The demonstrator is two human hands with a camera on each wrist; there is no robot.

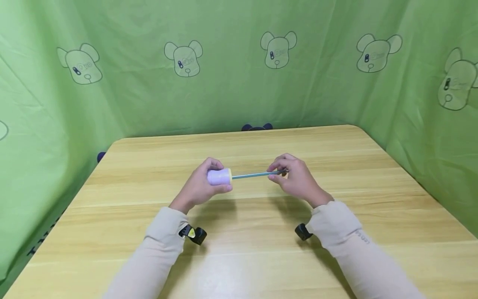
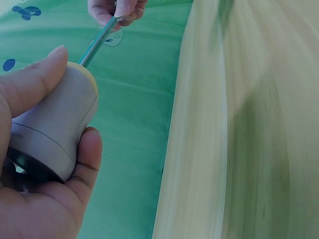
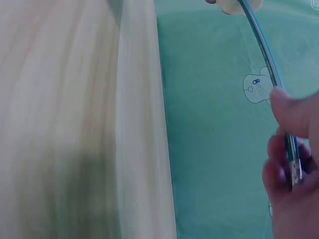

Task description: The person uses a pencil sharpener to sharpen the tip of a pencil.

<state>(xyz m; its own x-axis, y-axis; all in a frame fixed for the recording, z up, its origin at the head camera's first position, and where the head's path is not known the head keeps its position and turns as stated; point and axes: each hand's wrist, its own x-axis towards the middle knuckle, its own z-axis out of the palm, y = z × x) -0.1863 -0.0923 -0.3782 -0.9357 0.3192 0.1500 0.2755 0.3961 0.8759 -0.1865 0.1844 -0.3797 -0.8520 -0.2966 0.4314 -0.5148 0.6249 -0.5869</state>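
- Left hand point(image 1: 198, 185): thumb and fingers gripping lilac cylinder point(image 1: 218, 177), held above tabletop point(image 1: 239, 257).
- Right hand point(image 1: 297, 177): pinching teal pencil point(image 1: 251, 175) near its metal-banded end.
- Pencil: spans between hands, other end at cylinder's yellow face; any insertion depth hidden.
- Behind: green curtain point(image 1: 231, 95), printed bear heads.

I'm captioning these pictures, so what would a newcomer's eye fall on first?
Probably the pale purple cylinder in the left hand, over the table near the head view's centre. A blue-green pencil-like stick runs from its yellow-rimmed end into the right hand. Behind, cartoon animal faces stand out on the green curtain.
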